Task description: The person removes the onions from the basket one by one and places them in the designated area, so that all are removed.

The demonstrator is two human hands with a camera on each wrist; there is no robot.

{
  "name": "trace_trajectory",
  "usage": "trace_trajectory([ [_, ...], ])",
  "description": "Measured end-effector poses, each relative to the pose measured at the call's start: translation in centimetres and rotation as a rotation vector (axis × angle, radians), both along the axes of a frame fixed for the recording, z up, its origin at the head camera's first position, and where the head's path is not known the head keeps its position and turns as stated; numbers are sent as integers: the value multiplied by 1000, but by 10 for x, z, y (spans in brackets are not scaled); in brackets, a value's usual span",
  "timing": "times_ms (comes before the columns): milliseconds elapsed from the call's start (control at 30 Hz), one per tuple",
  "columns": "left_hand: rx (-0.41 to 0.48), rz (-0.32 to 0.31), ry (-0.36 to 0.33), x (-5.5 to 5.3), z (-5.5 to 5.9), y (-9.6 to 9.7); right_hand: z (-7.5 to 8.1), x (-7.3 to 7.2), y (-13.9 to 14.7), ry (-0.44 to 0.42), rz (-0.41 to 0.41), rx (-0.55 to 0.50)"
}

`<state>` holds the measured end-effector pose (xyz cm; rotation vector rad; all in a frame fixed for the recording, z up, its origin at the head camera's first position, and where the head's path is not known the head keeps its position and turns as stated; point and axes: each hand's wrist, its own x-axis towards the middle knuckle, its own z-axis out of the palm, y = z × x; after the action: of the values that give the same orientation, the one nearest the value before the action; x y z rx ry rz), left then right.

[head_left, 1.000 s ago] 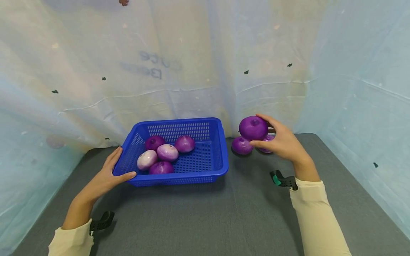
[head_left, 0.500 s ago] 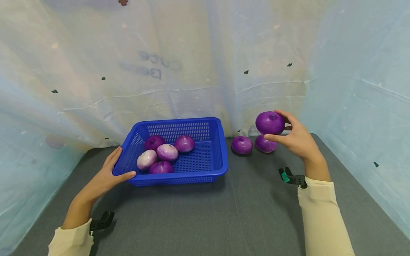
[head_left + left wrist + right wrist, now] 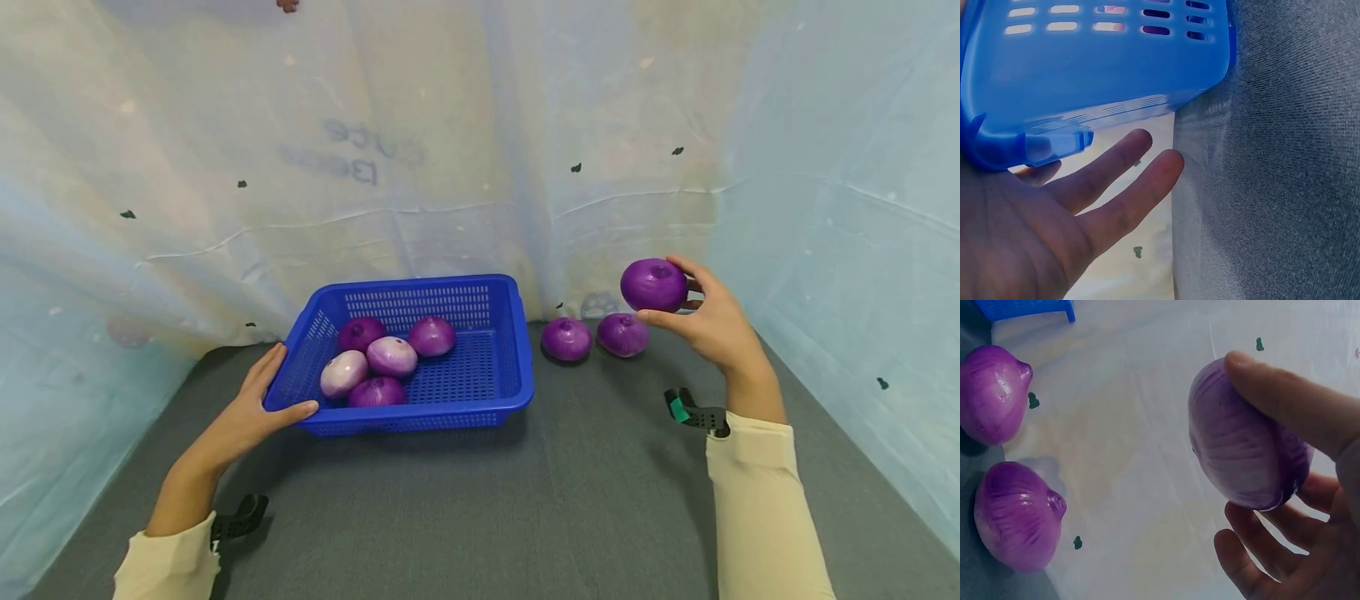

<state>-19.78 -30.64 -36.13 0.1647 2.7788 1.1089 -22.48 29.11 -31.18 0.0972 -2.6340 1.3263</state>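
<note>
A blue plastic basket (image 3: 471, 408) stands on the dark table with several purple and whitish onions (image 3: 392, 357) inside. At its left front corner rests my left hand (image 3: 251, 406), thumb along the front rim. Two of its fingers (image 3: 1129, 199) stretch out straight and apart below the basket's lip in the left wrist view. My right hand (image 3: 712, 325) holds a purple onion (image 3: 651, 286) in the air, between thumb and fingers. Just left of and below it, two more purple onions sit on the table, the left one (image 3: 567, 340) beside the right one (image 3: 623, 335).
A pale plastic sheet (image 3: 450, 150) hangs behind the table, and bluish sheeting (image 3: 862, 275) closes off the right side. Dark grey cloth (image 3: 465, 517) covers the table. Black straps (image 3: 240, 517) are worn at the wrists.
My right hand has moved to the right with the held onion, away from above the two table onions, uncovering the right one. My left hand and the basket have stayed in place.
</note>
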Motion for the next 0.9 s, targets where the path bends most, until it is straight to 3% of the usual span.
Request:
trace_trajectory([
  [333,-13,0,6,-1,0,0,-7,-2,11,5,-47,28],
  [900,-8,6,-4,0,-1,0,-33,-13,30,-61,-90,17],
])
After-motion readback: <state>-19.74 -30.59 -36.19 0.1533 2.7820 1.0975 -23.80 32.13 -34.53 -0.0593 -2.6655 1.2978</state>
